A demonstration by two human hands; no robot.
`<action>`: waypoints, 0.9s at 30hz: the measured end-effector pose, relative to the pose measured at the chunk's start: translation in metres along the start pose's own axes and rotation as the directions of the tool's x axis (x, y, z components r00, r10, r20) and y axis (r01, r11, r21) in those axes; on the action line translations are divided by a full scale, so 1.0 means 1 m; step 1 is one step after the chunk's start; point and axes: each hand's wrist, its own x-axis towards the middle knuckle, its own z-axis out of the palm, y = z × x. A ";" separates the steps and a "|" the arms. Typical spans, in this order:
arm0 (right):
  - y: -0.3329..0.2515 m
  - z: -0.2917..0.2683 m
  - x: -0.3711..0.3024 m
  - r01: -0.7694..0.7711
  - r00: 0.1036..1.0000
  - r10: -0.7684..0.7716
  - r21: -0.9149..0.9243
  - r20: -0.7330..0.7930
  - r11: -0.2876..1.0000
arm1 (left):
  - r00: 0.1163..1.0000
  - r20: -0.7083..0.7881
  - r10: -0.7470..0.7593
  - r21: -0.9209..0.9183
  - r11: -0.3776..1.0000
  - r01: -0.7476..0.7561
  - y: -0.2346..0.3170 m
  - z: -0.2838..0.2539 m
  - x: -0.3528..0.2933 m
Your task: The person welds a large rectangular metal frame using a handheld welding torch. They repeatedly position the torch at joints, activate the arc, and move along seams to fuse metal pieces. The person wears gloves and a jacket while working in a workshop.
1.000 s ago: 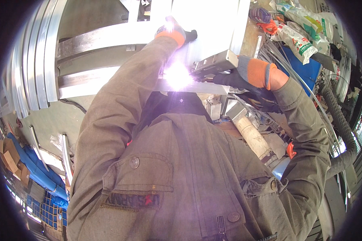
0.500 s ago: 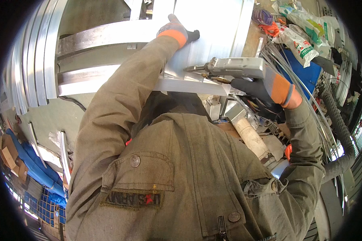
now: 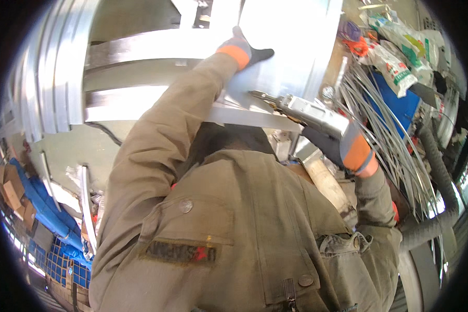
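My left hand [image 3: 242, 52], in a grey, orange and black glove, rests on a bright, broad metal surface [image 3: 288, 39] with its thumb and a finger spread apart. Nothing shows in its grasp. To the right, my right hand [image 3: 351, 148], gloved alike, is closed around a grey hand-held power tool [image 3: 317, 114] with a narrow pointed nose; its exact kind I cannot make out. The tool slants, its nose pointing up and left above the surface's near edge, short of my left hand. Whether the tip touches the metal is unclear.
Long metal profiles [image 3: 62, 67] stand at the left, and a metal crossbar [image 3: 140, 101] runs left of my forearm. Thin metal strips [image 3: 387, 130], a thick ribbed hose [image 3: 437, 166] and plastic bags [image 3: 392, 65] crowd the right side. Blue sheeting [image 3: 52, 213] lies lower left.
The tool has tilted, its rear end swinging down toward me while its nose aims further up. My right hand has dropped slightly. The whole view has shifted a little; my left hand stays on the metal.
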 end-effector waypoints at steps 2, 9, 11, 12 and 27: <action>-0.009 0.015 -0.007 0.030 0.995 -0.031 -0.009 -0.100 0.999 | 0.993 -0.097 0.061 -0.072 0.995 -0.068 -0.020 -0.004 0.002; -0.027 0.092 -0.028 -0.048 0.923 0.066 0.055 -0.380 0.997 | 0.413 -0.896 0.162 0.218 0.972 0.091 -0.228 -0.195 -0.033; -0.029 0.111 -0.030 -0.008 0.906 0.093 0.203 -0.413 0.979 | 0.247 -0.962 0.115 0.194 0.926 0.324 -0.275 -0.237 -0.060; -0.030 0.118 -0.032 -0.111 0.918 0.238 0.370 -0.317 0.923 | 0.391 -0.920 0.024 0.214 0.866 0.451 -0.293 -0.258 -0.073; -0.002 0.188 -0.008 -0.013 0.933 0.193 0.507 -0.304 0.862 | 0.711 -0.644 -0.283 0.018 0.923 0.384 -0.267 -0.210 -0.086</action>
